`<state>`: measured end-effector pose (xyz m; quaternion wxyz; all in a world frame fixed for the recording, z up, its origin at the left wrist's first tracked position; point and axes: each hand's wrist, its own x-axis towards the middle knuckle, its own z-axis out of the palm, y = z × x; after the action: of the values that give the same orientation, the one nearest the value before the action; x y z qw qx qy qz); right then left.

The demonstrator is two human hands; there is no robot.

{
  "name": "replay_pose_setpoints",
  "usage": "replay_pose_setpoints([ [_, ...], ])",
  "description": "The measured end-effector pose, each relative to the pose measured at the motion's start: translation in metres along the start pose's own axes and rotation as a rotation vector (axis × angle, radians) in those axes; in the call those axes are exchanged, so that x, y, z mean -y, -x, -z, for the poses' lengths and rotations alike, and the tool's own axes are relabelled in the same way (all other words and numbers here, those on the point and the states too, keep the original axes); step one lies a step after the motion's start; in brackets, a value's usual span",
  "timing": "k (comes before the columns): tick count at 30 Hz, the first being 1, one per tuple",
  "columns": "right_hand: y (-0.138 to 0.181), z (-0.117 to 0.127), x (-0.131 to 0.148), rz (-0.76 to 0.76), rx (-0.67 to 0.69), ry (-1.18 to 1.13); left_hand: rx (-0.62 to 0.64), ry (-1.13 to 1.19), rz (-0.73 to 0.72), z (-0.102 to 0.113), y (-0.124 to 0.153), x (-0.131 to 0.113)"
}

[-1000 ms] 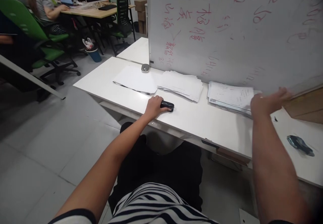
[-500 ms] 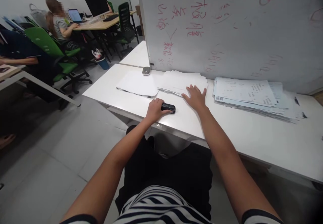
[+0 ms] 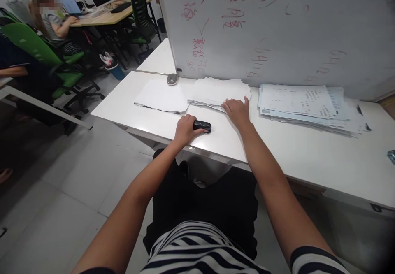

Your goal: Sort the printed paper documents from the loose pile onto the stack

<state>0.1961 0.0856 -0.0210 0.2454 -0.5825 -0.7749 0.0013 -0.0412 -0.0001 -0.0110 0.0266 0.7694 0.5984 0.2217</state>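
Note:
My left hand is closed around a black stapler, which rests on the white table near its front edge. The stapler's rear end is hidden in my palm. My right hand is at the near right edge of a fanned stack of white paper, its fingers drawn in over the edge. How many sheets are between the fingers is hidden. Left of that stack lies another pile of white paper, with a grey rounded device at its back corner.
A thick pile of printed sheets lies to the right on the white table. Behind stands a whiteboard with red writing. A small dark object sits at the far right. Other people sit at desks on the left, near a blue bin.
My right hand's fingers, spread on the stack before, have drawn in toward its near edge. My left hand keeps the stapler on the table. The camera view has shifted slightly.

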Motion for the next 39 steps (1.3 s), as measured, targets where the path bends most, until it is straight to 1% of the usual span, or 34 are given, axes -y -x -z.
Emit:
replay_pose_setpoints([
  [3,-0.003,-0.003,0.001,0.034,-0.014,0.067,0.021,0.011,0.014,0.001,0.0,-0.001],
  [5,-0.004,-0.003,0.001,0.036,-0.012,0.08,0.024,0.013,0.012,0.002,0.0,-0.001],
  [7,-0.005,0.001,0.0,0.022,-0.045,0.073,0.026,0.015,0.009,0.002,0.0,-0.002],
  [9,-0.005,0.01,-0.001,-0.002,-0.148,0.058,0.025,0.017,0.017,0.002,0.0,-0.002],
  [10,-0.003,0.017,-0.001,-0.011,-0.228,0.046,0.02,0.016,0.027,0.002,0.0,-0.002],
  [13,0.009,0.043,-0.002,-0.018,-0.534,0.005,-0.034,0.009,0.086,0.002,0.0,-0.001],
  [14,0.018,0.053,-0.003,-0.017,-0.617,-0.003,-0.06,0.01,0.107,0.002,0.0,-0.001],
  [15,0.03,0.062,-0.005,-0.016,-0.672,-0.003,-0.085,0.013,0.126,0.002,0.001,-0.001],
  [16,0.044,0.071,-0.007,-0.017,-0.697,0.005,-0.108,0.018,0.14,0.002,0.002,0.0],
  [19,0.1,0.092,-0.018,0.005,-0.713,0.05,-0.155,0.026,0.182,0.002,0.002,0.001],
  [22,0.158,0.108,-0.03,0.013,-0.781,0.084,-0.198,0.02,0.239,0.001,0.0,0.003],
  [24,0.187,0.114,-0.034,-0.004,-0.799,0.112,-0.221,0.021,0.264,0.0,-0.002,0.005],
  [25,0.196,0.116,-0.035,-0.012,-0.783,0.124,-0.228,0.024,0.265,0.0,-0.002,0.005],
  [27,0.208,0.115,-0.034,-0.018,-0.709,0.136,-0.232,0.032,0.217,0.003,0.002,0.003],
  [28,0.212,0.113,-0.031,-0.012,-0.662,0.134,-0.233,0.036,0.163,0.006,0.005,0.001],
  [31,0.217,0.1,-0.017,0.025,-0.549,0.098,-0.226,0.059,-0.076,0.02,0.019,-0.012],
  [33,0.223,0.089,-0.003,0.055,-0.529,0.051,-0.22,0.09,-0.227,0.032,0.022,-0.029],
  [34,0.226,0.083,0.006,0.071,-0.534,0.023,-0.22,0.11,-0.287,0.037,0.019,-0.04],
  [36,0.234,0.072,0.024,0.1,-0.56,-0.035,-0.205,0.139,-0.392,0.047,0.006,-0.067],
  [37,0.238,0.068,0.033,0.11,-0.572,-0.063,-0.165,0.142,-0.433,0.051,-0.005,-0.082],
  [39,0.246,0.062,0.05,0.105,-0.604,-0.12,-0.023,0.145,-0.5,0.054,-0.027,-0.111],
])
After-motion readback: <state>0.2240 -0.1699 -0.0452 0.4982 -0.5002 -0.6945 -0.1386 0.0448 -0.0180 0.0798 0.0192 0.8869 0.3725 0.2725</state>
